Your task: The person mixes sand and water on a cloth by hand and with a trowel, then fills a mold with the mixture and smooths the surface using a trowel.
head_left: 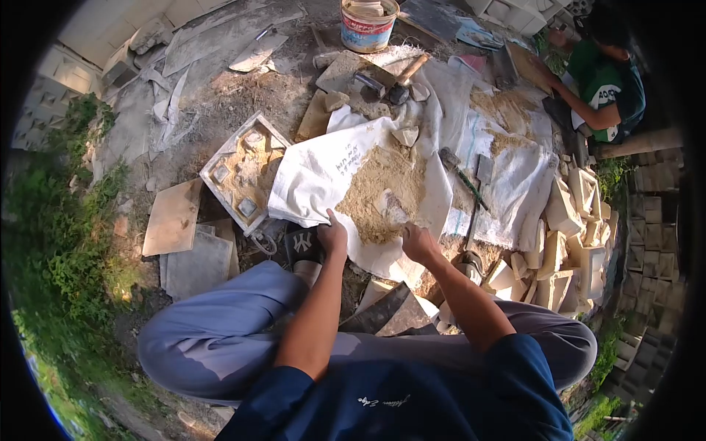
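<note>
A white woven sack (312,176) with handwriting on it lies in front of me, with a heap of tan sandy powder (379,176) on top. My left hand (333,235) is closed on the sack's near edge. At the heap's near right side, my right hand (421,245) is curled into a fist; what it grips is hard to make out. A pale, powder-coated piece (393,206) sticks out of the powder just beyond that fist. Left of the sack, a square tray-like mould (215,192) holds more powder and some small blocks.
Hammers, including one with a wooden handle (413,68), lie beyond the sack near a bucket (368,28). A green-handled tool (472,189) rests on the right. Broken pale blocks (562,213) pile up there. Flat slabs (173,218) lie left. Another person (607,84) sits at upper right holding a board.
</note>
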{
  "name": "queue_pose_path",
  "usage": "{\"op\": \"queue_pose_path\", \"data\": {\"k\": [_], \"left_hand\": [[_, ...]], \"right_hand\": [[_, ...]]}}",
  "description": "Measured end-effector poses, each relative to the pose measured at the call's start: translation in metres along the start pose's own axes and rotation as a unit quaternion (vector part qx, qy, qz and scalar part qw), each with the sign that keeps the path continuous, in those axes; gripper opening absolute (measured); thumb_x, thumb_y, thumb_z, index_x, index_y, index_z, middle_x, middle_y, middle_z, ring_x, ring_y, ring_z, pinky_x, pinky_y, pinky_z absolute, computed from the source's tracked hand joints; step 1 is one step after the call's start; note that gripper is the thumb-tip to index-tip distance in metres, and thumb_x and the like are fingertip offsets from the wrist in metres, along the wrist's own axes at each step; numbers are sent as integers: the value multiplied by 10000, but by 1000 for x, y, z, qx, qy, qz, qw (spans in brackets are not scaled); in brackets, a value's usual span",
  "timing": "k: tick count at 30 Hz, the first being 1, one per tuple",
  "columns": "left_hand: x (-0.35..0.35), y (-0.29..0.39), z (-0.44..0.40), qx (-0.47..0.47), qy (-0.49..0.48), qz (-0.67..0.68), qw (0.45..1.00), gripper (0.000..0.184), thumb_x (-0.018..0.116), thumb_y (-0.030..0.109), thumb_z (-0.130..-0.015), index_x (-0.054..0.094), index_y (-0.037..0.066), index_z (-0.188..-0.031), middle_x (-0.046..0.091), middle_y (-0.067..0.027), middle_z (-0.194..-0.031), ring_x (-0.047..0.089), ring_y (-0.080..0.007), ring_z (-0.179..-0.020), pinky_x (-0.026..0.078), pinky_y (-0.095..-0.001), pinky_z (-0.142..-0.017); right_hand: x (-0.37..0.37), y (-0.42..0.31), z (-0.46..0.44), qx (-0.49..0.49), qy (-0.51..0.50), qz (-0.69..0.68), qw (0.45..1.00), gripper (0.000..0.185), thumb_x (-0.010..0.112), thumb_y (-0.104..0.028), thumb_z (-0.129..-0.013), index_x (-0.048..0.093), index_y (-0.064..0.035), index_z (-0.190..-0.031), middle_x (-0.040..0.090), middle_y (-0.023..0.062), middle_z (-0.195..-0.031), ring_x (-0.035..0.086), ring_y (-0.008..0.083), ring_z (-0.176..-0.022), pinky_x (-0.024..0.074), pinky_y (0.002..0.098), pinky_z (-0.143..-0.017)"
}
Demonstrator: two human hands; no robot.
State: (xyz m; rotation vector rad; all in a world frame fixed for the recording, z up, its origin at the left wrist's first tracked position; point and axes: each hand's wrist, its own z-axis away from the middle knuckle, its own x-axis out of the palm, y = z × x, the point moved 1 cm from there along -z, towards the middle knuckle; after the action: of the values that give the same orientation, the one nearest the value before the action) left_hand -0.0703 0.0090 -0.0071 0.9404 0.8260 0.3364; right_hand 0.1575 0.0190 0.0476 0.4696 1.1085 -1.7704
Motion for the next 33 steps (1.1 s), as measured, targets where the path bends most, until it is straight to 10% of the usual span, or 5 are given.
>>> {"op": "queue_pose_path", "data": {"k": [8,11,24,27,33], "left_hand": [[-3,-4,-2,-37,-6,-51,998,855,450,645,-993,638,-186,-925,660,-395,-895,648,-535,-919,500,-549,-858],[-5,-1,-2,-113,-60,-93,987,774,522,592,-994,611,-165,-1128,653,-378,-1120,644,-466,-1085,494,-490,-926],[-7,2,2,-52,-20,-115,992,782,457,594,-1011,687,-150,-934,677,-379,-917,654,-527,-954,511,-534,-851],[-11,20,-3,-109,-87,-117,983,812,484,629,-989,621,-166,-1081,647,-385,-1119,619,-501,-1102,481,-508,-943],[-9,5,1,-80,-67,-105,989,736,483,578,-1009,647,-128,-1141,664,-358,-1134,619,-493,-1125,487,-501,-944]], "right_hand": [[-41,-27,-11,-11,36,28,999,316,488,-255,-1001,671,-13,-1092,681,341,-917,673,507,-891,530,546,-803],[-15,-23,34,16,-34,56,998,318,496,-273,-989,673,-42,-1117,681,337,-966,663,506,-965,520,565,-864],[-19,-37,37,34,-95,95,990,355,448,-276,-997,660,-49,-1169,691,307,-1055,675,488,-1000,532,552,-875],[4,-20,28,14,-5,44,999,338,484,-309,-995,704,-87,-1122,696,307,-996,681,483,-944,538,544,-861],[-78,-55,-12,-3,-29,126,992,265,547,-189,-927,682,27,-999,707,289,-922,704,455,-895,552,514,-795]]}}
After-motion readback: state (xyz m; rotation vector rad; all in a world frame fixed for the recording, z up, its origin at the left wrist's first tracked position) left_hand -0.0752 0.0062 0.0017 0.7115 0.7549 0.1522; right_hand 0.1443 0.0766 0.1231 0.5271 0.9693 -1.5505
